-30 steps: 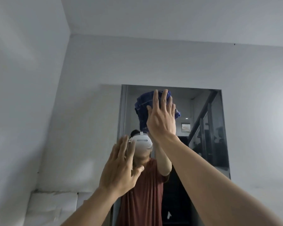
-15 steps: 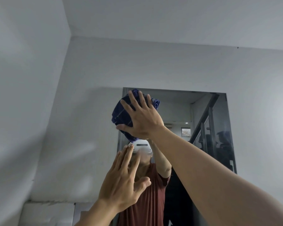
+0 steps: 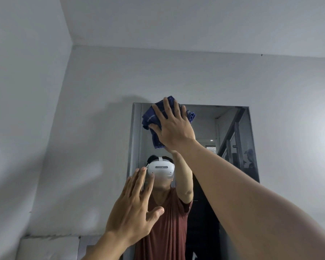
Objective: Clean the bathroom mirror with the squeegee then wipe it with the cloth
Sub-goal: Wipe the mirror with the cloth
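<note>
A: Head view: a person's right hand (image 3: 174, 128) is pressing a blue cloth (image 3: 154, 119) flat against the bathroom mirror (image 3: 231, 132), fingers spread wide over the fabric rather than clamped around it.

B: Where on the glass is the cloth sitting?

A: At the far top edge, toward the left corner, with one fold poking just above the frame onto the wall (image 3: 195, 76).

B: And the left hand (image 3: 134, 211)?

A: It is hovering lower and nearer, empty, fingers straight and slightly apart, thumb out. Whether it is touching the glass cannot be told.

B: How far along is the job looking?

A: No squeegee is showing, so the squeegee stage is judged finished and the wiping stage is under way. The right and lower parts of the mirror are probably waiting for the cloth.
</note>
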The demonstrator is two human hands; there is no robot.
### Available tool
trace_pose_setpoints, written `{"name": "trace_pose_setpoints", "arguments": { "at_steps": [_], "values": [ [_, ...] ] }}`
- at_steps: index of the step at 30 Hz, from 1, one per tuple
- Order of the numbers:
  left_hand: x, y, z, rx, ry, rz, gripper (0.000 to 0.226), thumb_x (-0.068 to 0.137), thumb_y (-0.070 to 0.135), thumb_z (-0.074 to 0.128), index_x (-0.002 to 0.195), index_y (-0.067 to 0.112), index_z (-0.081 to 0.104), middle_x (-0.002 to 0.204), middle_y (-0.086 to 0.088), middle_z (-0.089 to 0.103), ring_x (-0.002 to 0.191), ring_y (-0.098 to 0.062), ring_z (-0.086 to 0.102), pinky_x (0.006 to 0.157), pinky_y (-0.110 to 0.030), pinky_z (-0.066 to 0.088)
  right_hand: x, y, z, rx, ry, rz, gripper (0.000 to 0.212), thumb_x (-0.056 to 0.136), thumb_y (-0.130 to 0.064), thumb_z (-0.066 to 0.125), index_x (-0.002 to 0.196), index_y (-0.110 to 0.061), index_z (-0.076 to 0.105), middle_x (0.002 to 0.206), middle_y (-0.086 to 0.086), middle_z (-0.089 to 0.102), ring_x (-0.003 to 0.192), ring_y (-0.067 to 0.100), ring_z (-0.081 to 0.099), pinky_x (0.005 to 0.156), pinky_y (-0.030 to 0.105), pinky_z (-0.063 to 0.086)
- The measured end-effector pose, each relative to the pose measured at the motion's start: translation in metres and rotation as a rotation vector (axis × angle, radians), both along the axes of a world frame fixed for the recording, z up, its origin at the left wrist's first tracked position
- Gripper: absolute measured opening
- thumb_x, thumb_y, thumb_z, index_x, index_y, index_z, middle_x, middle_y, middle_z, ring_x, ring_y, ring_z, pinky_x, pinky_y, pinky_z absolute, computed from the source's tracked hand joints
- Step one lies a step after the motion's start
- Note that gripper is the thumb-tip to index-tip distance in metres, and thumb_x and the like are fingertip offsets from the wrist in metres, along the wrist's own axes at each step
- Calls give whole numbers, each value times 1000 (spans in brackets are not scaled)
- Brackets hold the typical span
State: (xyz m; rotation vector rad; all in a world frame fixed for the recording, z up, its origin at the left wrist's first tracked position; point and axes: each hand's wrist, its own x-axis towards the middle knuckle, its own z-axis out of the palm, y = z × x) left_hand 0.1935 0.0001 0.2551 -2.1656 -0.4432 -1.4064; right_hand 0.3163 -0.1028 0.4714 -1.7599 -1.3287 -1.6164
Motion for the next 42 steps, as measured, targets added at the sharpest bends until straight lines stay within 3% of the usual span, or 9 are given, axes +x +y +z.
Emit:
{"name": "trace_pose_setpoints", "arguments": {
  "at_steps": [4, 11, 16, 26, 32, 38, 42],
  "values": [
    [1, 1, 0, 4, -2, -10, 96, 90, 70, 49, 160, 12, 22, 168, -17, 15, 155, -29, 12, 122, -35, 10, 24, -23, 0, 51, 68, -15, 69, 103, -61, 20, 162, -27, 13, 171, 11, 2, 156, 39, 0, 126, 54, 2],
    [3, 5, -2, 20, -17, -23, 99, 88, 69, 53, 160, 11, 20, 169, -16, 11, 157, -29, 8, 119, -39, 18, 73, -63, -5, 139, 185, -15, 70, 103, -60, 20, 162, -24, 9, 171, 11, 1, 156, 37, -1, 126, 54, 2],
    [5, 6, -4, 15, -18, -40, 101, 87, 69, 54, 162, 13, 14, 169, -15, 8, 157, -30, 7, 121, -40, 15, 103, -91, -7, 181, 301, -15, 71, 104, -59, 20, 162, -21, 10, 171, 10, -2, 156, 36, -3, 126, 53, 0],
    [6, 5, -3, 20, -29, -63, 98, 86, 67, 51, 161, 12, 18, 169, -15, 9, 157, -31, 9, 120, -43, 19, 133, -115, -39, 252, 364, -22, 69, 104, -58, 27, 162, -25, 12, 170, 17, -1, 156, 38, 4, 125, 53, 7],
    [9, 0, -18, 18, -41, -34, 82, 96, 60, 41, 158, 8, 25, 169, -16, 12, 157, -31, 10, 121, -44, 20, 128, -111, -85, 313, 449, -102, 71, 102, -60, 13, 163, -25, 5, 170, 13, 1, 156, 38, 4, 124, 58, 7],
    [9, -5, -18, -6, -17, -13, 82, 96, 56, 46, 159, 9, 24, 167, -19, 16, 156, -32, 11, 121, -50, 27, 94, -86, -104, 342, 484, 5, 69, 103, -56, 20, 158, -14, 22, 169, 17, 6, 156, 39, 2, 124, 59, 3],
    [5, -12, -16, -60, -2, -10, 83, 94, 55, 52, 159, 11, 25, 166, -19, 21, 155, -33, 16, 120, -50, 33, 63, -64, -100, 265, 401, 50, 64, 103, -53, 29, 152, -12, 32, 168, 23, 10, 155, 43, 7, 124, 61, 6]
  ]
}}
